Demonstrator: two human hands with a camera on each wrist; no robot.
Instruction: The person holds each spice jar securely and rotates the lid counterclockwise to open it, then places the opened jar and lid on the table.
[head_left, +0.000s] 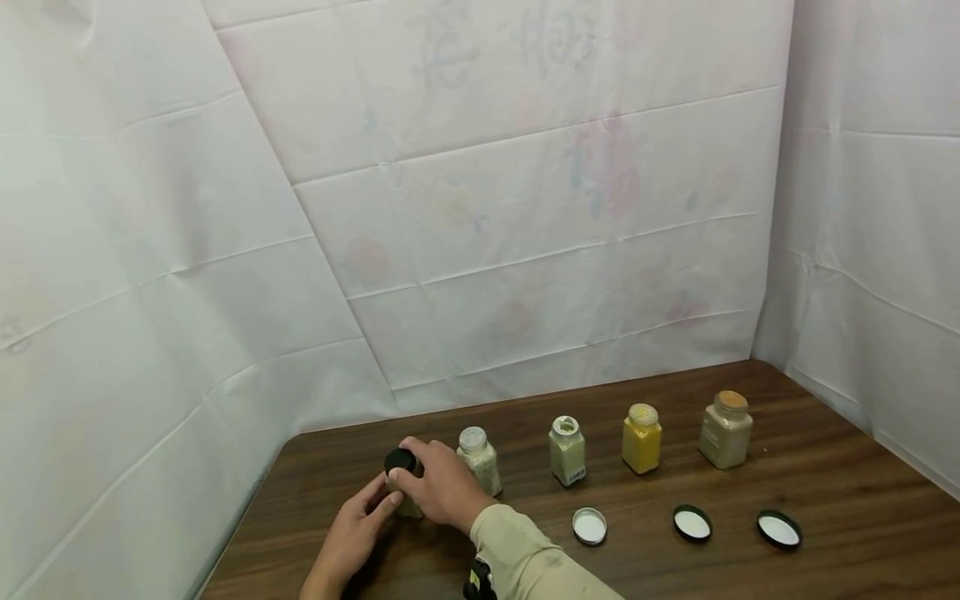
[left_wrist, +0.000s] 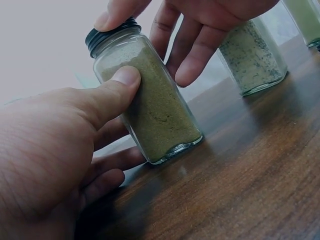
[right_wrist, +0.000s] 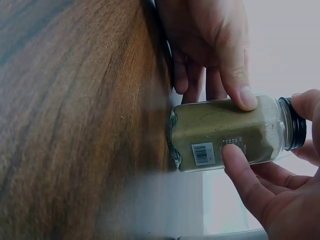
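A square glass jar of olive-brown powder [left_wrist: 155, 105] stands at the table's left, with a black screw lid [head_left: 400, 460] on its neck. My left hand [head_left: 352, 533] grips the jar's body, thumb on one face and fingers around behind. From above, my right hand [head_left: 446, 487] pinches the lid between thumb and fingers. One of its fingers reaches down against the glass in the right wrist view, beside a small barcode label [right_wrist: 203, 154]. Just right of my right hand stands a jar of pale speckled contents [head_left: 483, 468] with a white top, also visible in the left wrist view.
Farther right stand a pale green jar [head_left: 567, 458], a yellow jar [head_left: 641, 443] and a larger beige jar [head_left: 725, 437], all lidless. In front of them lie a silvery-rimmed lid [head_left: 589, 527] and two black-rimmed lids [head_left: 692, 523], white insides up. White sheeting [head_left: 525, 250] hangs behind the brown table.
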